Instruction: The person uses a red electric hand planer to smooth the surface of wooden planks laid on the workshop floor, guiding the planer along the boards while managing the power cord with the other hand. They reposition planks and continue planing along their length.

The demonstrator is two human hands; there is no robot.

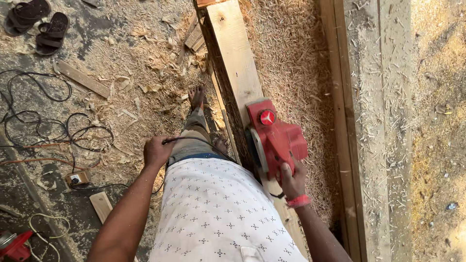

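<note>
now the long plank [236, 58] is the landmark: many shavings [291, 63] lie beside it, and most of its length is ahead of the red planer [274, 138] resting on it. the right hand [291, 182] grasps the planer's rear, fingers clenched around it. the left hand [156, 150], left of the plank, clenches the black cord [194, 140].

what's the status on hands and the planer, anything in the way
Right hand grips red planer on plank. Left hand holds black cord. Plank ahead bare.
</note>
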